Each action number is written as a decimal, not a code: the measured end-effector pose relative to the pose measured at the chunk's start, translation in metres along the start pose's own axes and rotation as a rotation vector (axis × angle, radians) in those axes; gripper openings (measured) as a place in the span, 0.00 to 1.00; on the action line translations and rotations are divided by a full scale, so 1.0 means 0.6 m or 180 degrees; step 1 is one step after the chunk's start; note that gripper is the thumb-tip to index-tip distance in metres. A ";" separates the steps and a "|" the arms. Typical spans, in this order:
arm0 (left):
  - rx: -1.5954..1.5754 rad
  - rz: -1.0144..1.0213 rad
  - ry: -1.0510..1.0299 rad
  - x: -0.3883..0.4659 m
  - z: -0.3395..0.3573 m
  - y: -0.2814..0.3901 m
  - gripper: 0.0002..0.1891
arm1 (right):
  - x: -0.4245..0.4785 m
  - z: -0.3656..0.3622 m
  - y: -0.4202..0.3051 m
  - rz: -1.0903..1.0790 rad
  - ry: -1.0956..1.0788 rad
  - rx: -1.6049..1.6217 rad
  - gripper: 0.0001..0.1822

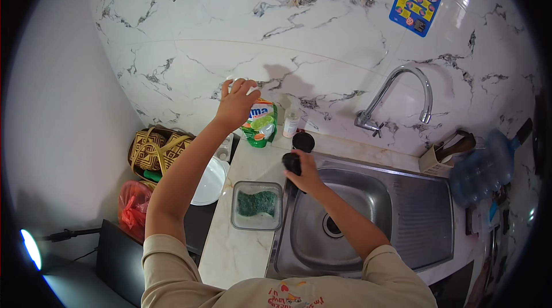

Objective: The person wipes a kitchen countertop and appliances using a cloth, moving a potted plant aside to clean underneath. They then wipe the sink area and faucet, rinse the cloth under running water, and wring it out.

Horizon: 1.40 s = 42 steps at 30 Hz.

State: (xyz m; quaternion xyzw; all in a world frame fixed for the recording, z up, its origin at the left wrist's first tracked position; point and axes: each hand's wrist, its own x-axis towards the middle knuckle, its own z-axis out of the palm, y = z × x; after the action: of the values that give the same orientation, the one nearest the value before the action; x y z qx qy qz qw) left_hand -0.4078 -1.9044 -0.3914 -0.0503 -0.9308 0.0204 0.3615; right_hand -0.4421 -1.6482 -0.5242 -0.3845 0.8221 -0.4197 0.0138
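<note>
My left hand is raised at the top of a green and white pouch of Mama dish soap standing by the wall; whether its curled fingers grip the pouch cannot be told. My right hand holds a small black object, perhaps a lid or cup, over the sink's left rim. Just behind it is a round black item. A clear bottle with a pinkish liquid stands beside the pouch. On the counter, a rectangular container holds a green scouring sponge.
The stainless steel sink has a curved chrome faucet above it. A utensil holder and a large blue plastic bottle are at right. Left lie woven baskets, a white basin and a red plastic bag.
</note>
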 end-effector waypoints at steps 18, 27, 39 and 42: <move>0.0335 -0.0091 0.0107 0.086 0.087 0.003 0.12 | 0.192 -0.003 0.049 0.1090 0.0369 -0.0348 0.37; 0.0279 -0.0274 0.0101 0.098 0.088 0.014 0.14 | 0.175 -0.048 0.111 0.0864 0.0661 0.0069 0.26; -0.0386 -0.0733 0.0808 0.048 0.064 0.016 0.19 | 0.113 -0.042 0.062 0.1210 -0.0182 -0.1829 0.49; -0.0665 -0.0992 0.0850 0.007 0.050 0.036 0.20 | 0.126 -0.039 0.045 0.1265 -0.0186 -0.2041 0.52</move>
State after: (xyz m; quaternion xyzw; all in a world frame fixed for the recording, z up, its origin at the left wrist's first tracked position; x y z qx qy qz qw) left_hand -0.4294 -1.8826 -0.4124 0.0547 -0.8683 -0.1391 0.4731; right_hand -0.5203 -1.6715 -0.5057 -0.2141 0.9695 -0.1190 -0.0026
